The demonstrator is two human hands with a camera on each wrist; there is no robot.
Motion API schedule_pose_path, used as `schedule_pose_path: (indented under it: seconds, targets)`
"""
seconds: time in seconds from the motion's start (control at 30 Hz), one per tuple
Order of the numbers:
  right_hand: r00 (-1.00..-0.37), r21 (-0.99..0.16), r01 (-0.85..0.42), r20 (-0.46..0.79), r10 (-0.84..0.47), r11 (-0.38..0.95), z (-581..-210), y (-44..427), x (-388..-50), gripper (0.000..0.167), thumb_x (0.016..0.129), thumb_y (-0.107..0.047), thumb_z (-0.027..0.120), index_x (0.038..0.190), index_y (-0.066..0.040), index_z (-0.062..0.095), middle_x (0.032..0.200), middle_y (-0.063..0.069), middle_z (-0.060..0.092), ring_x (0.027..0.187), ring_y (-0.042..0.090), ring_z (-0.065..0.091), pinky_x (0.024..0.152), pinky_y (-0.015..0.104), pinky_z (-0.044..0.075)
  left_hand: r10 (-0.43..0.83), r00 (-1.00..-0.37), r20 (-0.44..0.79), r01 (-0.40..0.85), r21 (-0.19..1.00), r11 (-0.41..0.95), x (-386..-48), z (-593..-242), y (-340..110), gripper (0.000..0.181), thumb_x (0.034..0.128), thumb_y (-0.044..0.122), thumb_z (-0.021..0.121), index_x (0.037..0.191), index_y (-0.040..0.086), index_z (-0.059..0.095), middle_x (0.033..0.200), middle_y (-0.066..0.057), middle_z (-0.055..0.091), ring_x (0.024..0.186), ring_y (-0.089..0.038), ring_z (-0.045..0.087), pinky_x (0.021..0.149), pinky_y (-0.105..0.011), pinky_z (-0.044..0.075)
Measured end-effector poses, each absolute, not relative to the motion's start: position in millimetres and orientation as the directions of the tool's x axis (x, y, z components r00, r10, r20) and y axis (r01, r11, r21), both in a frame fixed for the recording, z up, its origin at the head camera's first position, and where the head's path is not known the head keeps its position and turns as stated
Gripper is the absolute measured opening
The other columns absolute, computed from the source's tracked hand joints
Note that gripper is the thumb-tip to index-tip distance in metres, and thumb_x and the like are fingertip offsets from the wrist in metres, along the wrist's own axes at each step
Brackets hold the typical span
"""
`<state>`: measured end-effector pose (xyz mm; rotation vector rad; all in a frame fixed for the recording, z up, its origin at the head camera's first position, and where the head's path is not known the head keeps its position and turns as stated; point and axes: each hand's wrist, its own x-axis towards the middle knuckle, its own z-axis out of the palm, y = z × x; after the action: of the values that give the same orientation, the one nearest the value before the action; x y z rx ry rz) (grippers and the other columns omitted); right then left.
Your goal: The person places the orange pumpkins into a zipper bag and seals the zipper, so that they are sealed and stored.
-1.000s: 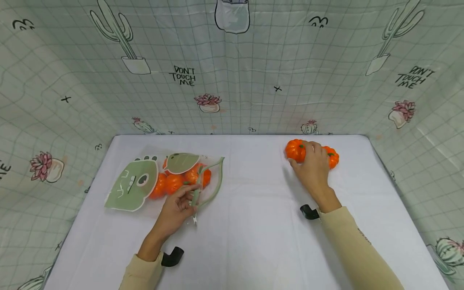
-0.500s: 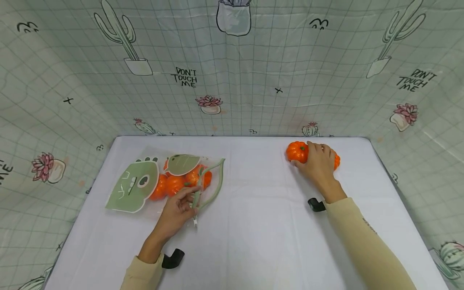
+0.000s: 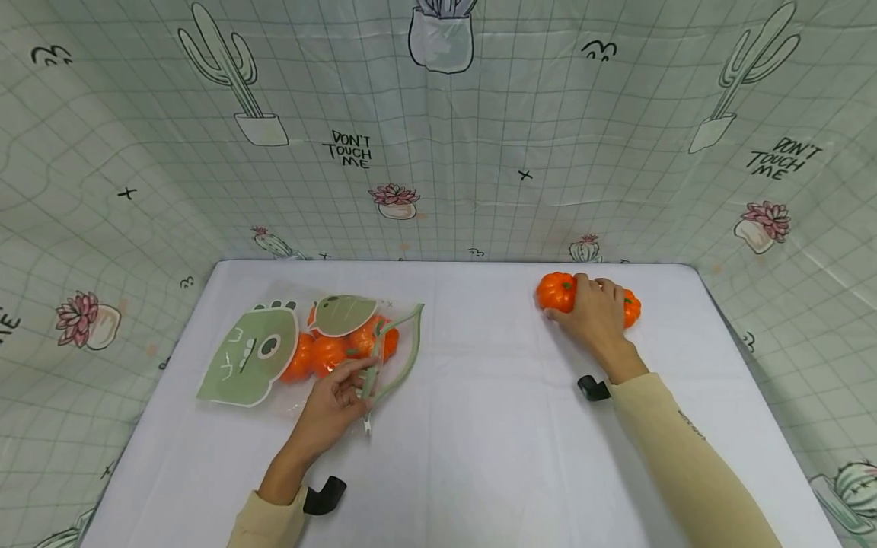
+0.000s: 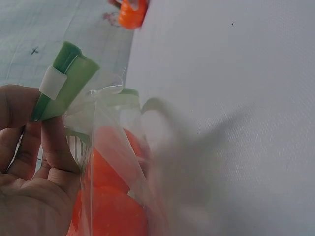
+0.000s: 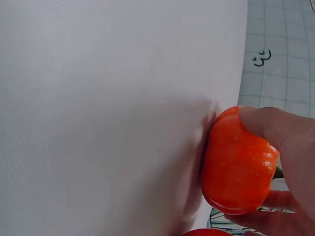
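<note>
Between the thumb and fingers of the right hand [image 3: 597, 313] is a held pumpkin [image 3: 556, 293], glossy orange; the right wrist view shows the thumb on one flank, the fingers on the opposite one, and a green stem [image 5: 278, 172] in the gap between them. Just right of that grip lies a second pumpkin [image 3: 632, 308], partly hidden by the hand.

Well to the right hand's left, the left hand [image 3: 336, 399] pinches a green zip strip [image 4: 74, 81] between thumb and fingertips, with a white slider [image 4: 52, 83] just beside them. The strip edges a clear bag [image 3: 253, 361], which stretches leftward from the left hand and bears a green dinosaur print; beyond the fingers, several bagged pumpkins [image 3: 331, 354] show orange through the film.

Below both hands spreads a white table [image 3: 479, 426]. Behind each hand comes a beige sleeve [image 3: 685, 457], with a black mount [image 3: 592, 388] at the wrist. Ahead of them hangs a gridded curtain [image 3: 473, 137] printed with cacti.
</note>
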<state>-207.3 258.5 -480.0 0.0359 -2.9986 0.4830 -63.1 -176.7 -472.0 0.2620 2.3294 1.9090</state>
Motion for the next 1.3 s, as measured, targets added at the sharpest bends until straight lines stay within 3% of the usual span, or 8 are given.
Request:
schedule_pose_path:
  seconds: [0.33,0.9,1.3]
  targets:
    - [-0.985,-0.380,-0.096,0.172,-0.032,0.920,-478,237,-191,0.081,0.082,-0.034,0.089,0.140,0.011,0.053,0.130,0.034,0.064,0.133,0.054,0.044,0.116,0.067,0.029,0.211,-0.977,0.040,0.081,0.979,0.186,-62,-474,-176,0.055,0.0846,-0.020,0.066,0.138,-0.010,0.060,0.104,-0.018,0.056,0.083,-0.012,0.051,0.069,-0.015,0.046]
    - [-0.944,-0.421,-0.315,0.232,-0.234,0.851,-476,159,-130,0.083,0.075,-0.033,0.096,0.139,0.003,0.059,0.129,0.020,0.067,0.128,0.043,0.052,0.110,0.061,0.043,0.178,-0.984,-0.002,0.033,0.981,0.192,-61,-473,-173,0.055,0.0838,-0.020,0.066,0.137,-0.009,0.062,0.105,-0.017,0.058,0.090,-0.014,0.052,0.068,-0.015,0.044]
    - [-0.897,-0.435,-0.437,0.271,-0.349,0.787,-480,113,-112,0.080,0.070,-0.032,0.098,0.134,-0.002,0.062,0.124,0.014,0.068,0.126,0.039,0.054,0.104,0.055,0.048,0.176,-0.984,-0.011,0.027,0.977,0.212,-61,-476,-173,0.056,0.0847,-0.020,0.066,0.140,-0.008,0.061,0.109,-0.016,0.059,0.092,-0.013,0.054,0.068,-0.014,0.046]
